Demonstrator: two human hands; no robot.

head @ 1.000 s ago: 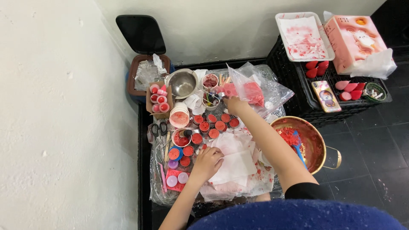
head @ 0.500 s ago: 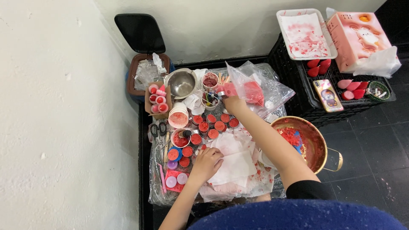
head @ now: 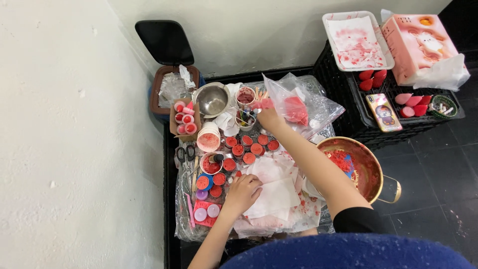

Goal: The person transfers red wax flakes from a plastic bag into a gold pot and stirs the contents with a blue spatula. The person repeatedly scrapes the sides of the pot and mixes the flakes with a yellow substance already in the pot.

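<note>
My right hand (head: 270, 118) reaches to the far side of the low table and is shut on a small pink piece beside a clear plastic bag (head: 298, 102) that holds red material. My left hand (head: 243, 191) rests with curled fingers on stained white tissues (head: 271, 192) near the front. Between the hands stand several small round pots of red paste (head: 249, 148). A white cup with red contents (head: 208, 138) sits to the left of them.
A steel bowl (head: 212, 99), a cup of tools (head: 245, 119), scissors (head: 184, 153) and a copper pot (head: 362, 169) crowd the table. A bin (head: 170, 84) stands against the wall. Black crates at right hold a white tray (head: 356, 40), a pink box (head: 420, 42) and a phone (head: 384, 112).
My right hand has moved slightly farther towards the plastic bag with the pink piece. My left hand has stayed on the tissues.
</note>
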